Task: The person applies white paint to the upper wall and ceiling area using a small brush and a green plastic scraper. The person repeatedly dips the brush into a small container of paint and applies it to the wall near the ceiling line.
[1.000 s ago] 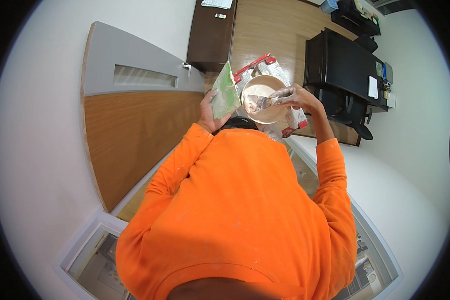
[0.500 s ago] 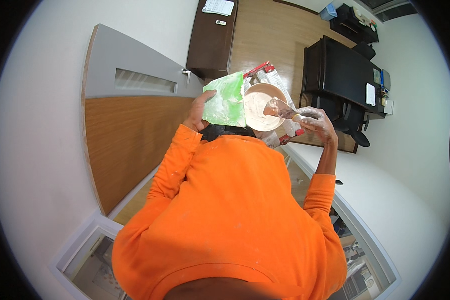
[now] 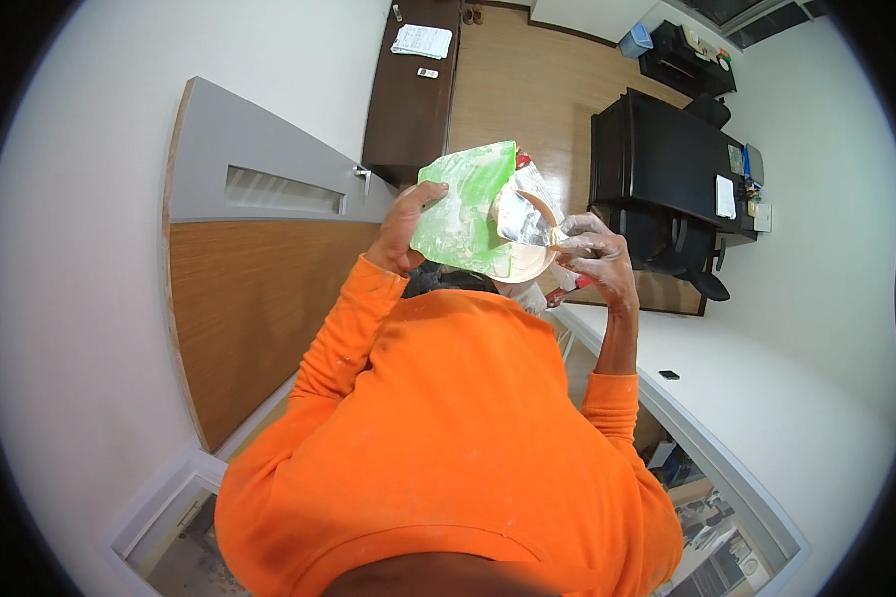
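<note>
My left hand point(image 3: 402, 227) grips the edge of a green board point(image 3: 456, 224), its thumb on top; white putty is smeared over the face. Between my right hand's point(image 3: 599, 259) putty-covered fingers is the handle of a putty knife point(image 3: 524, 221). The knife's broad, whitened blade is at the board's right edge, above a round bucket point(image 3: 541, 207) of pale putty. Board and blade hide much of the bucket. Beneath it shows a putty-smeared support with red parts point(image 3: 558, 297).
A grey-and-wood door point(image 3: 259, 308) stands to my left, beside a dark brown cabinet point(image 3: 398, 109) with papers. At the right are a black desk point(image 3: 657, 159) and black chairs point(image 3: 702, 264). A white ledge point(image 3: 657, 343) holds a small black object point(image 3: 669, 375).
The putty knife has come up from inside the bucket and moved left to the green board's edge. The board has shifted right, partly over the bucket. The whole view has shifted slightly.
</note>
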A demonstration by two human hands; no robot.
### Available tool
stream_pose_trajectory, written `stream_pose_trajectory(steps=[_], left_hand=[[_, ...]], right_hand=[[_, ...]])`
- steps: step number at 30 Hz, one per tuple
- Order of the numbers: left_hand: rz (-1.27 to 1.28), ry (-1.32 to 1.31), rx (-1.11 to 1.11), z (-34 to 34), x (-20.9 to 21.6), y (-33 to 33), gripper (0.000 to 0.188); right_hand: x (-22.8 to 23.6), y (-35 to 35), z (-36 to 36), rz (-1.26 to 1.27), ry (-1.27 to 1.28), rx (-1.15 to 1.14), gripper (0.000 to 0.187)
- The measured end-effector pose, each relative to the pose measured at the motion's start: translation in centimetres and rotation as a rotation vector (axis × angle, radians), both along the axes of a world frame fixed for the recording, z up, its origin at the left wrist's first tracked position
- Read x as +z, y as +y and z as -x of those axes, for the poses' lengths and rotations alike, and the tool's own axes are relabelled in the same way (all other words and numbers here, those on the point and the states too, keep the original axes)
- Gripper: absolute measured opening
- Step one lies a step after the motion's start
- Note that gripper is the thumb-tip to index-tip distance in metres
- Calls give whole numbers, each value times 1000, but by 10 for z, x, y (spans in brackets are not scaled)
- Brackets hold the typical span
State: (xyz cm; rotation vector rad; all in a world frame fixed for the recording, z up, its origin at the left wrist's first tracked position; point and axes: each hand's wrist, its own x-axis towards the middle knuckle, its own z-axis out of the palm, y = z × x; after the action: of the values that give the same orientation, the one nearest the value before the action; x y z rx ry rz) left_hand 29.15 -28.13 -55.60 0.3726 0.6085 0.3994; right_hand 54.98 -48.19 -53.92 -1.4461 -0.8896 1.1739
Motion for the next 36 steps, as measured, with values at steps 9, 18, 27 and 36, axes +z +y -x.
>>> stream_pose_trajectory(steps=[9,18,27,36], left_hand=[[115,-123,17,3,26,-6,42],[26,-87,-83,-10,6,-5,42],[92,-166,11,1,15,-3,44],[120,-143,24,-2,19,-7,46]], right_hand=[[26,-26,-19,84,-32,-53,34],[11,-15,5,-147,584,-100,44],[-32,-28,9,-62,504,-221,43],[-8,25,49,-312,216,-87,38]])
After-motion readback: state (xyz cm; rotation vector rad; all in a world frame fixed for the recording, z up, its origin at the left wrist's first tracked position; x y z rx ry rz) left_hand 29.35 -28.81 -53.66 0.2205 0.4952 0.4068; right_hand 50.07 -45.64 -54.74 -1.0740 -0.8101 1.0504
